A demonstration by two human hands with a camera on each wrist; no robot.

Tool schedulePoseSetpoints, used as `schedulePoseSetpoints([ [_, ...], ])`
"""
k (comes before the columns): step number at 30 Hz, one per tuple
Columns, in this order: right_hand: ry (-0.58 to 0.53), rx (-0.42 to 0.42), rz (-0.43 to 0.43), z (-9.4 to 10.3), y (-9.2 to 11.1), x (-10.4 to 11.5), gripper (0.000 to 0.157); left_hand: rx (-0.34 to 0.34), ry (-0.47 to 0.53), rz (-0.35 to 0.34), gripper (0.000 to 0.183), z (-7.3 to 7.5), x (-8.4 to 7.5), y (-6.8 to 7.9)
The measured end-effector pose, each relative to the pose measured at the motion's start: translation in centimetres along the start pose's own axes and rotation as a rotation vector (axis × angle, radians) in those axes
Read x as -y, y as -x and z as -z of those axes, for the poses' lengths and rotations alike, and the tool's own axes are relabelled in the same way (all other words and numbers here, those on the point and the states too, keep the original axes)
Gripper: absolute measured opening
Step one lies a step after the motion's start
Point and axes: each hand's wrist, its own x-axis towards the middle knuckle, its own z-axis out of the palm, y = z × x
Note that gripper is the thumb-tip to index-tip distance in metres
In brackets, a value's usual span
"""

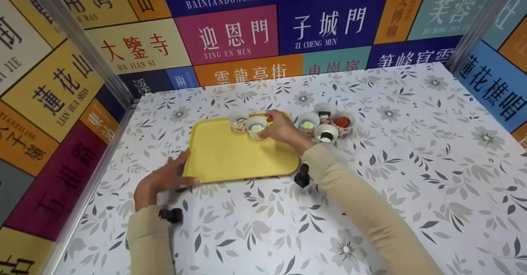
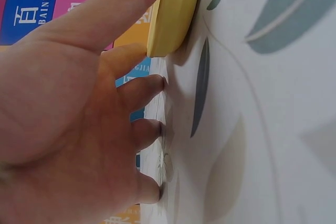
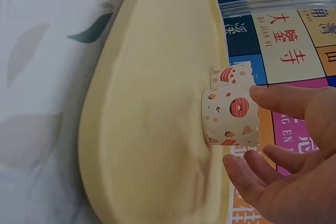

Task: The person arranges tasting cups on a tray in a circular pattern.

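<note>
Yellow tray (image 1: pixel 230 159): I read left hand (image 1: pixel 166 179), fingers spread, as steadying it; right hand (image 1: pixel 284 129), fingers apart, flanks cup (image 1: pixel 255 130).

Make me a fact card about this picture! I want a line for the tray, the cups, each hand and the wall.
Tray: yellow tray, lying on a flowery surface
Cups on tray: two paper cups, close together near the far edge
Cups off tray: four more cups, bunched to its right; one holds something orange-red
Left hand: touches the tray's near left corner
Right hand: beside the nearer cup on the tray, fingers spread
Wall: colourful panels with writing
</note>
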Motion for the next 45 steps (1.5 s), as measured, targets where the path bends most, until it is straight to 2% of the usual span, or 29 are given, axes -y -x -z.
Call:
schedulePoseSetpoints([
  [3,-0.004,0.013,0.012,0.3,0.5,0.1,0.075,0.001,-0.011,-0.021,0.117,0.1,-0.1,0.1],
  [17,-0.017,-0.007,0.049,1.8,3.6,0.1,0.063,0.006,-0.006,0.021,0.116,-0.1,-0.1,0.2],
  [28,-0.094,-0.068,0.109,4.6,6.4,-1.0,0.064,0.009,-0.03,-0.02,0.117,-0.1,-0.1,0.2],
  [37,0.041,-0.083,0.136,6.1,8.5,-2.3,0.06,0.023,-0.042,0.027,0.12,0.1,-0.2,0.2],
  [45,0.047,-0.106,0.262,7.1,10.0,-4.3,0.06,0.021,-0.044,0.002,0.119,0.0,-0.2,0.1],
])
